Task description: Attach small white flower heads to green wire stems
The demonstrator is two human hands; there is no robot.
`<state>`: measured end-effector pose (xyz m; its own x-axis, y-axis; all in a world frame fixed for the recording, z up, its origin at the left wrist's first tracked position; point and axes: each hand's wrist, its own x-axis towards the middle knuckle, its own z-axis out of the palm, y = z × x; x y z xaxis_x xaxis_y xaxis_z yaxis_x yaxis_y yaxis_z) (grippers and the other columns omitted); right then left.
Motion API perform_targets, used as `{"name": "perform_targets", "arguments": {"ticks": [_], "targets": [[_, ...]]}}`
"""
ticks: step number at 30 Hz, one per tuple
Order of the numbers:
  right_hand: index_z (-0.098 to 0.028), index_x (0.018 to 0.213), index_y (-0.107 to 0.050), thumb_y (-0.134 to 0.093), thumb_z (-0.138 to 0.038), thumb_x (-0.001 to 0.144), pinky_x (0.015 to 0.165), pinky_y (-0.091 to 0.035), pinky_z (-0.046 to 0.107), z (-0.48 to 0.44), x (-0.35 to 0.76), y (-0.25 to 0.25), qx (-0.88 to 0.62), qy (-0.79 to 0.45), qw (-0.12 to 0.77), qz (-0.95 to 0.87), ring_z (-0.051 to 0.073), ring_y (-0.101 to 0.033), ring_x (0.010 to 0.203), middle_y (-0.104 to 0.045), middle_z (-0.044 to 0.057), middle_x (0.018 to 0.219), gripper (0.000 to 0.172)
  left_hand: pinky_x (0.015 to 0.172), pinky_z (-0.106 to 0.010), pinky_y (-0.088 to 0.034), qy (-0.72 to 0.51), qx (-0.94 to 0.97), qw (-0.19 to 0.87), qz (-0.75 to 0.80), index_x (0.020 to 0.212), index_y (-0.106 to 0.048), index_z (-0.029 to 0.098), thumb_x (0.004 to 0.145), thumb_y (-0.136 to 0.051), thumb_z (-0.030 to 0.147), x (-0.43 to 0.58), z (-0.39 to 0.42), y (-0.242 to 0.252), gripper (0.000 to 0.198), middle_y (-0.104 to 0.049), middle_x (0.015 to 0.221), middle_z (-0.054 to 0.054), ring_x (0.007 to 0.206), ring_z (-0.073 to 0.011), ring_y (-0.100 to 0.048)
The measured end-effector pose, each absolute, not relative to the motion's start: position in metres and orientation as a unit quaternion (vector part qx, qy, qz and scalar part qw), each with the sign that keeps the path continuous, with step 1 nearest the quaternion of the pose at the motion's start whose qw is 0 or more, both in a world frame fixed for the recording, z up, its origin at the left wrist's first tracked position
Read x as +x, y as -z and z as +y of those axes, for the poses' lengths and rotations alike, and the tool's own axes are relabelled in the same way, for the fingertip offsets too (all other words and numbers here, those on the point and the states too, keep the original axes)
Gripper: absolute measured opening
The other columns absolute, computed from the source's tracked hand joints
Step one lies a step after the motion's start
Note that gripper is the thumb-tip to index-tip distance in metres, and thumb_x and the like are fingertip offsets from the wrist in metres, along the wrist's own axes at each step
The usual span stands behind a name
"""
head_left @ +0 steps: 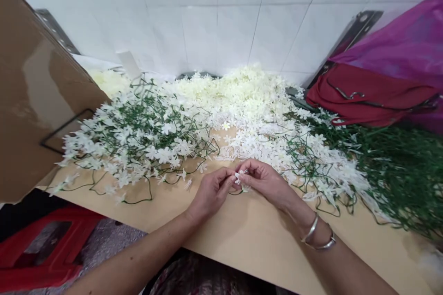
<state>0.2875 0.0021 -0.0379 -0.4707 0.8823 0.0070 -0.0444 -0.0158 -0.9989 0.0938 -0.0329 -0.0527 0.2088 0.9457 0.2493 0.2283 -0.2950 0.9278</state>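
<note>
left hand (212, 192) and right hand (268, 184) close together, fingertips of both pinched on a small white flower (237, 178) above the tan tabletop (238, 230). beyond: green-stemmed flowers (145, 124) heaped at left, pale blossoms (251, 92) at centre, then the tiled wall (235, 32).

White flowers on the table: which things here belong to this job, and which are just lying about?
Likely the job's:
white piece between left hand and right hand
white flowers
green stems

Probably just lying about:
red bag
purple plastic
red stool
</note>
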Motion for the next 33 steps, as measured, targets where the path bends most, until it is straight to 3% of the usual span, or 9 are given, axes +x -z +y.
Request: {"name": "perform_targets", "arguments": {"ticks": [3, 7, 10, 12, 14, 20, 25, 29, 33], "targets": [[-0.024, 0.109, -0.071, -0.082, -0.050, 0.087, 0.090, -0.052, 0.035, 0.002, 0.288, 0.037, -0.356, -0.607, 0.399, -0.588, 0.019, -0.067, 0.095, -0.074, 0.004, 0.103, 0.036, 0.072, -0.027, -0.059, -0.489, 0.656, 0.363, 0.446, 0.099, -0.073, 0.019, 0.104, -0.058, 0.035, 0.096, -0.033, 0.048, 0.023, -0.079, 0.084, -0.004, 0.074, -0.0167, -0.074], [-0.025, 0.117, -0.072, -0.075, -0.054, 0.093, 0.103, -0.050, 0.038, -0.003, 0.292, 0.034, -0.374, -0.597, 0.408, -0.580, 0.021, -0.067, 0.108, -0.075, 0.006, 0.115, 0.038, 0.070, -0.028, -0.060, -0.560, 0.629, 0.253, 0.476, 0.122, -0.069, 0.022, 0.105, -0.057, 0.037, 0.079, -0.021, 0.005, 0.025, -0.077, 0.090, -0.004, 0.075, -0.0164, -0.073], [-0.024, 0.116, -0.072, -0.073, -0.052, 0.095, 0.104, -0.051, 0.040, -0.005, 0.294, 0.031, -0.369, -0.604, 0.387, -0.591, 0.022, -0.068, 0.108, -0.075, 0.007, 0.118, 0.036, 0.093, -0.036, -0.061, -0.607, 0.607, 0.021, 0.512, 0.131, -0.066, 0.024, 0.107, -0.054, 0.037, 0.053, -0.002, -0.037, 0.029, -0.071, 0.134, -0.011, 0.115, -0.0223, -0.071], [-0.023, 0.114, -0.072, -0.073, -0.051, 0.095, 0.104, -0.051, 0.041, -0.005, 0.294, 0.031, -0.366, -0.596, 0.381, -0.604, 0.021, -0.068, 0.107, -0.075, 0.008, 0.116, 0.034, 0.116, -0.047, -0.050, -0.600, 0.590, -0.107, 0.529, 0.151, -0.051, 0.021, 0.104, -0.059, 0.039, 0.040, 0.007, -0.053, 0.051, -0.051, 0.159, -0.017, 0.149, -0.0302, -0.049], [-0.022, 0.113, -0.072, -0.072, -0.050, 0.095, 0.103, -0.052, 0.041, -0.003, 0.293, 0.032, -0.367, -0.583, 0.385, -0.614, 0.021, -0.069, 0.105, -0.075, 0.007, 0.113, 0.033, 0.127, -0.052, -0.037, -0.562, 0.612, -0.155, 0.535, 0.154, -0.047, 0.021, 0.106, -0.057, 0.038, 0.037, 0.010, -0.052, 0.052, -0.042, 0.166, -0.017, 0.158, -0.0320, -0.035], [-0.020, 0.103, -0.071, -0.072, -0.046, 0.094, 0.102, -0.055, 0.041, 0.001, 0.286, 0.042, -0.342, -0.555, 0.402, -0.643, 0.021, -0.071, 0.104, -0.074, 0.008, 0.108, 0.027, 0.130, -0.056, -0.033, -0.500, 0.719, -0.119, 0.466, 0.149, -0.052, 0.028, 0.106, -0.052, 0.017, 0.075, -0.001, 0.002, 0.044, -0.053, 0.159, -0.014, 0.155, -0.0305, -0.044], [-0.020, 0.093, -0.071, -0.074, -0.040, 0.091, 0.095, -0.057, 0.037, -0.001, 0.282, 0.042, -0.349, -0.531, 0.405, -0.657, 0.020, -0.071, 0.098, -0.074, 0.005, 0.101, 0.020, 0.124, -0.048, -0.045, -0.375, 0.838, -0.014, 0.396, 0.158, -0.039, 0.029, 0.108, -0.045, 0.016, 0.093, 0.002, 0.042, 0.052, -0.058, 0.156, -0.013, 0.147, -0.0257, -0.055], [-0.020, 0.088, -0.073, -0.074, -0.030, 0.092, 0.088, -0.054, 0.035, 0.002, 0.288, 0.037, -0.391, -0.486, 0.401, -0.671, 0.018, -0.065, 0.087, -0.070, 0.002, 0.092, 0.010, 0.126, -0.052, -0.041, -0.333, 0.855, 0.024, 0.397, 0.164, -0.028, 0.025, 0.110, -0.042, 0.023, 0.090, 0.011, 0.059, 0.056, -0.045, 0.167, -0.017, 0.157, -0.0284, -0.041], [-0.021, 0.097, -0.075, -0.070, -0.028, 0.095, 0.094, -0.052, 0.037, 0.005, 0.302, 0.026, -0.443, -0.446, 0.419, -0.656, 0.021, -0.066, 0.102, -0.070, 0.007, 0.107, 0.009, 0.127, -0.058, -0.036, -0.332, 0.835, 0.016, 0.438, 0.165, -0.026, 0.016, 0.109, -0.045, 0.034, 0.088, 0.018, 0.066, 0.061, -0.033, 0.171, -0.025, 0.163, -0.0352, -0.028]]}}
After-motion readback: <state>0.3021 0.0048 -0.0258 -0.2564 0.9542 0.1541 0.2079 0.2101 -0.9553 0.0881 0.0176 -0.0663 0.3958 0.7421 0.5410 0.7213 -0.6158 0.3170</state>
